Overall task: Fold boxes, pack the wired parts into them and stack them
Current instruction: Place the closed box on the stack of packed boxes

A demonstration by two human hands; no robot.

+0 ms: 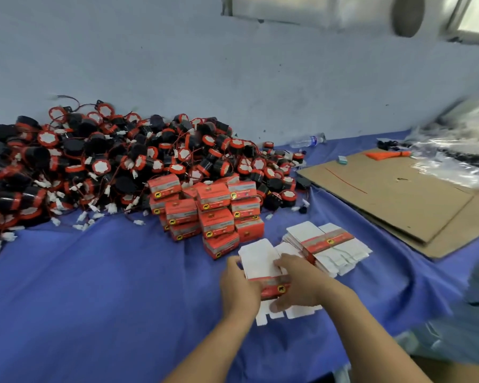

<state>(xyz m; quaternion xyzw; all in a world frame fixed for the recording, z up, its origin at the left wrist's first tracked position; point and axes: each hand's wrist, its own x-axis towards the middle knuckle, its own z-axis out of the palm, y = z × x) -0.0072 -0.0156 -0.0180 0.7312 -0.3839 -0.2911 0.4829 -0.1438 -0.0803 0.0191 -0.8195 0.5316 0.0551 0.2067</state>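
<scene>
Here the flat box blank (pixel 259 262) is sitting between both hands over the bench (pixel 94 299), its long axis running 12 to 6 o'clock. The left hand (pixel 237 286) is gripping its 9 o'clock edge with curled fingers (pixel 250 288); the right hand (pixel 297 286) is pinching the red band from 3 o'clock. The wired parts (pixel 94 161) are lying at 10 o'clock, nearer the left hand.

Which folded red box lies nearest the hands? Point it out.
The red box at the stack's front edge, just beyond the left hand; every other folded box sits farther back, toward the wired parts.
</scene>
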